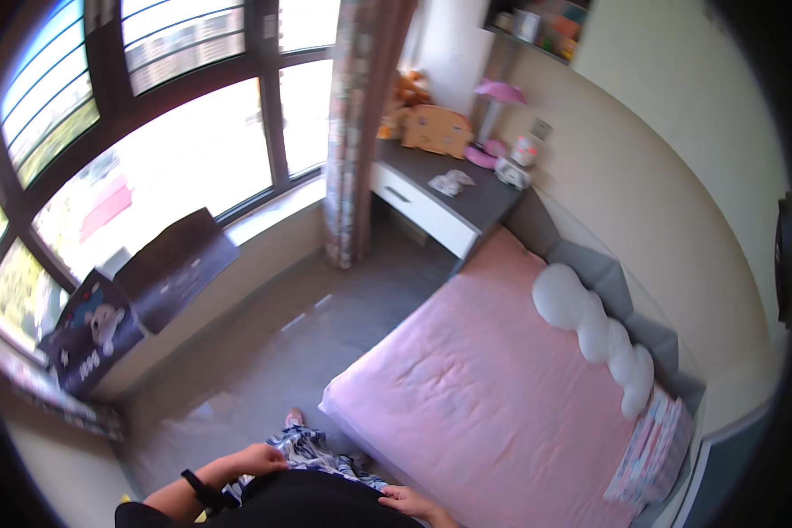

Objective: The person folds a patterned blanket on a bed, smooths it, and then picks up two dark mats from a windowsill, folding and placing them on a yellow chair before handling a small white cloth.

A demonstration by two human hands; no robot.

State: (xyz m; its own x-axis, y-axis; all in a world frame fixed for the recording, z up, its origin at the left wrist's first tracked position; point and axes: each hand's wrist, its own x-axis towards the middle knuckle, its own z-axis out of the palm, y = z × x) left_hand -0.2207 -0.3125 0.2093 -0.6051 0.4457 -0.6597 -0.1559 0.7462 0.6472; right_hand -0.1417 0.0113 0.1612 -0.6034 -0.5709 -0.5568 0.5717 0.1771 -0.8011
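Standing beside pink bed (pixel 466 378), holding left hand (pixel 262 458) and right hand (pixel 402 501) apart at waist level, curling both near patterned trousers (pixel 312 451) worn below black top (pixel 317 502), probably just resting; cannot tell whether pinching fabric. Lining grey headboard (pixel 605 283) with white bolster (pixel 593 338), presumably for cushioning.

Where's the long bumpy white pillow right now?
In the head view, the white pillow lies right of centre on the pink bed, along the grey padded headboard, with its lower end close to the patterned bedding.
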